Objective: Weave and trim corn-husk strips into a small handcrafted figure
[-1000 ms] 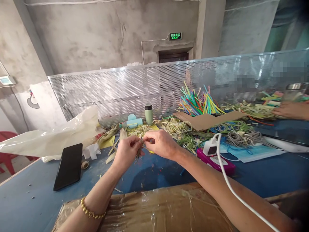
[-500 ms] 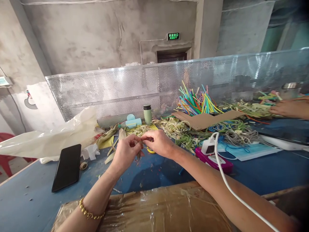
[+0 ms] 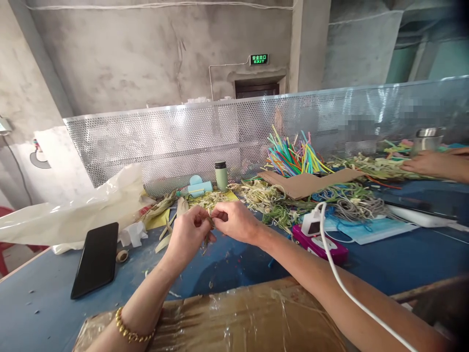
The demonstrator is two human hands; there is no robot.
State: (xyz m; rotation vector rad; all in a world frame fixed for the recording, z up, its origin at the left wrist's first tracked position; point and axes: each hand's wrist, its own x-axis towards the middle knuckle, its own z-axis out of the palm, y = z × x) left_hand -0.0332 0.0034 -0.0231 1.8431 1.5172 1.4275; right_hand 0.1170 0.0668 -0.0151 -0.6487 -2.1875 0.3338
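Note:
My left hand [image 3: 185, 236] and my right hand [image 3: 234, 221] meet above the blue table [image 3: 234, 264], fingertips pinched together on a thin brownish-green strip [image 3: 207, 233] that hangs down between them. Both hands are closed on it. A heap of pale and green strips [image 3: 271, 198] lies just behind my right hand, and a gold bracelet [image 3: 128, 330] circles my left wrist.
A black phone [image 3: 95, 259] lies left, beside a crumpled plastic bag [image 3: 80, 208]. A white charger with cable [image 3: 313, 225] sits on a pink pack. Coloured straws [image 3: 293, 156], cardboard [image 3: 311, 181] and a green bottle [image 3: 221, 175] stand by the perforated screen. Another person's hand [image 3: 425, 164] rests far right. A taped carton [image 3: 234, 322] is nearest me.
My hands have drawn closer together and shifted slightly left on the strip. The view has drifted a little, so the phone and charger sit further left.

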